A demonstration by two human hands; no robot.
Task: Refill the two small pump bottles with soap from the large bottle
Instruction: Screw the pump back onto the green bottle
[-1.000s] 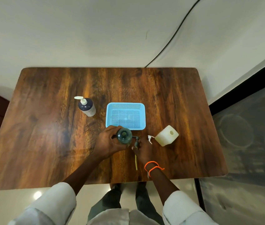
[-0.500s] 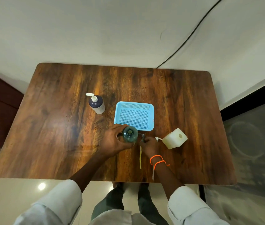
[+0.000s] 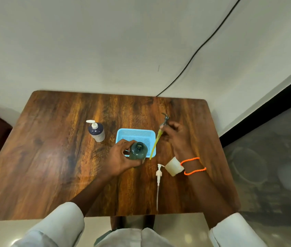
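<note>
My left hand [image 3: 121,160] grips a dark green bottle [image 3: 138,151] with an open neck, standing at the front edge of a blue tray [image 3: 123,133]. Raised to the right of the tray, my right hand [image 3: 177,138] holds a dark pump head [image 3: 165,120] whose yellow tube [image 3: 154,146] slants down toward the tray's front right corner. A white pump [image 3: 159,172] with a long tube lies on the table. A cream bottle [image 3: 174,166], open, sits partly behind my right wrist. At the left stands a dark blue bottle [image 3: 96,131] with a white pump.
The wooden table [image 3: 52,166] stands against a pale wall. A black cable [image 3: 194,52] runs down the wall to the table's back edge. Dark flooring lies to the right.
My right hand has lifted the dark pump and its yellow tube up and away to the right of the green bottle. The white pump beside the cream bottle is now in full view.
</note>
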